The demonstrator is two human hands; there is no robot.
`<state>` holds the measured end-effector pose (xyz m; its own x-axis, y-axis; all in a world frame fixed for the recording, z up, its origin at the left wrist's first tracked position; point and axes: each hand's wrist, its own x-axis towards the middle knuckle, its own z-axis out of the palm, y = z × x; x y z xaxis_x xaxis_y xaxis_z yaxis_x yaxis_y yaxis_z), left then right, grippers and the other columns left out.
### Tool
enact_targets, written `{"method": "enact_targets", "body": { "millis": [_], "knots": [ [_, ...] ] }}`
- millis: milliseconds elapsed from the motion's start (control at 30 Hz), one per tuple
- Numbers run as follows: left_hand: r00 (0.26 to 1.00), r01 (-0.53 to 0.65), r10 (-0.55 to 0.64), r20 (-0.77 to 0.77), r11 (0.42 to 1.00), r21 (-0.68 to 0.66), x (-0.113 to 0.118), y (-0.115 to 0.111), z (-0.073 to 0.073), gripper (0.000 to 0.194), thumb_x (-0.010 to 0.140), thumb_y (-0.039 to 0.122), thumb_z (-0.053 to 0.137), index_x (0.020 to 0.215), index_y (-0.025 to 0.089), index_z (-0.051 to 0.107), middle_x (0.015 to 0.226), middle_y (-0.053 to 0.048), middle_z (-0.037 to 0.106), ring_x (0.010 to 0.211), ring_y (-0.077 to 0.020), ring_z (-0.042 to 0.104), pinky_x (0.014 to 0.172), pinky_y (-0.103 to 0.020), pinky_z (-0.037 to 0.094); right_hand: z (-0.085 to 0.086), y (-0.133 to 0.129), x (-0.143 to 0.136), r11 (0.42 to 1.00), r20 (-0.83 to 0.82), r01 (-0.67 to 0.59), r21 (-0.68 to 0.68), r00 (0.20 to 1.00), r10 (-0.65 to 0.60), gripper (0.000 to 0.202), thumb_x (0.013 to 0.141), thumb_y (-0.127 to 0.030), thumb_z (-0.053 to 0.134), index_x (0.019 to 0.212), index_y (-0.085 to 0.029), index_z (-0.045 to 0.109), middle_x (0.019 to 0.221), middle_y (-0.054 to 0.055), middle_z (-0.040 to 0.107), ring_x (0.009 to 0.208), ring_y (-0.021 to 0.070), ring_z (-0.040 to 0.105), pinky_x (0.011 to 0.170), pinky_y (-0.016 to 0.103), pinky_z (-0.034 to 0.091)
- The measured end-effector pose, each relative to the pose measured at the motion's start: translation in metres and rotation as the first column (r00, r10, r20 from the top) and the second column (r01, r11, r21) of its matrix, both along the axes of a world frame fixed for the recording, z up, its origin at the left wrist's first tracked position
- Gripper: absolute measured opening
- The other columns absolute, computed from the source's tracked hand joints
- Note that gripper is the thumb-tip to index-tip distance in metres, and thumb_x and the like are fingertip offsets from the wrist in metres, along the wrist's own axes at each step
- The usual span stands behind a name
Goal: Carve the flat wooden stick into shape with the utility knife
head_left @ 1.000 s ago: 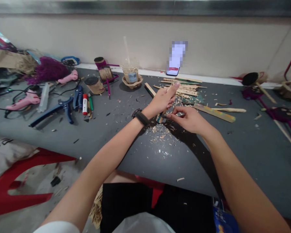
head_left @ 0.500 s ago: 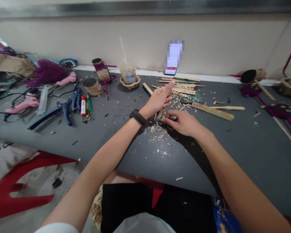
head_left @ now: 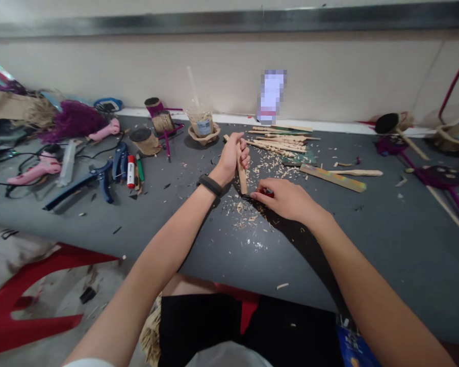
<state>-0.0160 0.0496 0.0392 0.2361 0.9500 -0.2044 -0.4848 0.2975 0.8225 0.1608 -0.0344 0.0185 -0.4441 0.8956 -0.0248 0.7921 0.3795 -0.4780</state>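
A pale wooden stick (head_left: 242, 179) is gripped in my left hand (head_left: 229, 159), its lower end slanting down toward the tabletop and toward me. My right hand (head_left: 288, 199) is closed in a pinch just right of that end. Between its thumb and fingertips a thin dark blade-like piece (head_left: 247, 196) shows, mostly hidden, close against the stick. Wood shavings (head_left: 240, 219) are scattered under and around both hands. Beyond them lies a pile of carved, notched sticks (head_left: 279, 145).
A flat painted wood strip (head_left: 334, 178) lies to the right, near a whittled stick (head_left: 361, 173). At left are blue pliers (head_left: 106, 181), a red-and-white marker (head_left: 130, 172) and pink glue guns (head_left: 42, 168). A plastic cup with a straw (head_left: 202, 122) and a phone (head_left: 271, 97) stand at the back.
My left hand has shifted left and turned, so the stick now points down toward me with its pale face showing. The right hand stays close beside the stick's end.
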Motion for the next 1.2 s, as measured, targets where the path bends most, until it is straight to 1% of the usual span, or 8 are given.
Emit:
{"method": "enact_targets", "body": {
  "millis": [133,300,467,633,767,867,967,1200],
  "knots": [
    [0.997,-0.048,0.05,0.055,0.998,-0.038,-0.005,0.0,-0.001,0.042,0.107,0.035,0.032,0.066,0.026,0.032,0.044,0.007,0.029,0.034,-0.011,0.029,0.038,-0.024,0.027,0.005,0.003,0.005,0.999,-0.213,0.014,-0.036,0.977,-0.021,0.038,0.103,-0.06,0.058,0.091,-0.026,0.07,0.085,0.001,0.073,0.072,0.0183,0.058,0.066,0.033,0.037],
    [0.994,0.043,-0.044,0.1,0.999,0.008,-0.001,-0.005,0.0,0.041,0.105,0.035,0.032,0.066,0.025,0.032,0.047,0.007,0.03,0.035,-0.0104,0.029,0.038,-0.023,0.025,0.009,0.003,0.006,0.998,-0.343,0.067,-0.011,0.937,-0.067,0.043,0.101,-0.065,0.06,0.09,-0.025,0.07,0.079,0.001,0.069,0.07,0.0187,0.056,0.068,0.034,0.037],
    [0.989,0.129,-0.134,0.062,0.989,0.078,0.005,-0.01,0.002,0.043,0.106,0.034,0.032,0.064,0.024,0.033,0.048,0.007,0.029,0.035,-0.0089,0.029,0.038,-0.021,0.024,0.003,0.005,0.005,0.998,-0.298,0.062,0.012,0.953,-0.055,0.042,0.102,-0.064,0.058,0.09,-0.025,0.069,0.078,0.002,0.069,0.069,0.0195,0.056,0.066,0.033,0.036],
    [0.987,0.155,-0.157,0.032,0.986,0.063,0.009,-0.011,0.001,0.044,0.107,0.034,0.034,0.065,0.024,0.033,0.048,0.007,0.029,0.035,-0.0078,0.027,0.038,-0.02,0.021,-0.002,0.006,0.0,0.991,-0.242,0.117,0.061,0.965,-0.099,0.04,0.102,-0.06,0.061,0.082,-0.025,0.06,0.076,0.001,0.067,0.07,0.0196,0.055,0.064,0.032,0.033],
    [0.987,0.162,-0.163,0.015,0.986,0.04,0.01,-0.01,0.002,0.044,0.108,0.036,0.037,0.065,0.024,0.031,0.047,0.008,0.026,0.035,-0.0069,0.024,0.037,-0.018,0.018,-0.005,0.01,-0.002,0.994,-0.247,0.108,0.025,0.964,-0.098,0.042,0.102,-0.061,0.06,0.08,-0.025,0.056,0.074,0.0,0.065,0.068,0.019,0.053,0.062,0.032,0.032],
    [0.986,0.169,-0.169,0.01,0.985,0.024,0.011,-0.012,0.005,0.045,0.108,0.035,0.037,0.065,0.024,0.03,0.048,0.009,0.026,0.035,-0.0063,0.021,0.036,-0.017,0.016,-0.008,0.013,-0.002,0.999,-0.188,0.032,-0.014,0.982,-0.034,0.042,0.102,-0.061,0.057,0.08,-0.025,0.058,0.074,0.001,0.065,0.067,0.0187,0.053,0.061,0.031,0.032],
    [0.982,0.188,-0.187,-0.011,0.982,0.035,0.011,-0.016,0.008,0.045,0.109,0.032,0.036,0.065,0.024,0.031,0.048,0.008,0.026,0.035,-0.0059,0.02,0.036,-0.017,0.017,-0.009,0.011,-0.003,1.0,-0.063,-0.025,0.007,0.998,0.026,0.04,0.103,-0.058,0.057,0.08,-0.025,0.06,0.08,0.001,0.069,0.069,0.0187,0.055,0.06,0.032,0.03],
    [0.987,0.158,-0.155,-0.04,0.984,0.077,0.012,-0.014,0.003,0.045,0.109,0.032,0.042,0.066,0.023,0.032,0.05,0.008,0.029,0.037,-0.0059,0.025,0.038,-0.017,0.02,-0.008,0.004,-0.004,0.999,-0.049,-0.001,0.048,0.999,0.003,0.037,0.105,-0.057,0.056,0.087,-0.026,0.063,0.087,0.004,0.074,0.075,0.0212,0.06,0.061,0.032,0.032]
  ]
}}
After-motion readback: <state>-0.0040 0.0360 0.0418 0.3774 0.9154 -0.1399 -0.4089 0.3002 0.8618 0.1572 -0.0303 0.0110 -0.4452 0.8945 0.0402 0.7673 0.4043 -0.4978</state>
